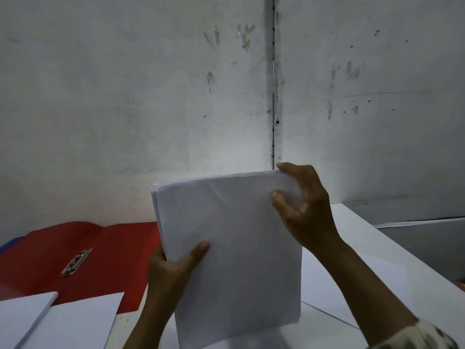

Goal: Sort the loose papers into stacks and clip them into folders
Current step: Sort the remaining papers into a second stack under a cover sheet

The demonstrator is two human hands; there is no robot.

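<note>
A thick stack of white papers (226, 243) stands upright above the white table, in the middle of the view. My left hand (173, 268) grips its left edge low down, thumb on the front sheet. My right hand (302, 207) holds the top right corner, thumb in front and fingers curled over the top edge. An open red folder (105, 250) lies flat on the left, with its metal clip (76, 262) bare.
Two white paper stacks (25, 316) (75, 323) lie at the lower left, partly over the red folder. Loose white sheets (327, 298) lie on the table (377, 248) to the right. A scuffed white wall (151, 96) stands close behind.
</note>
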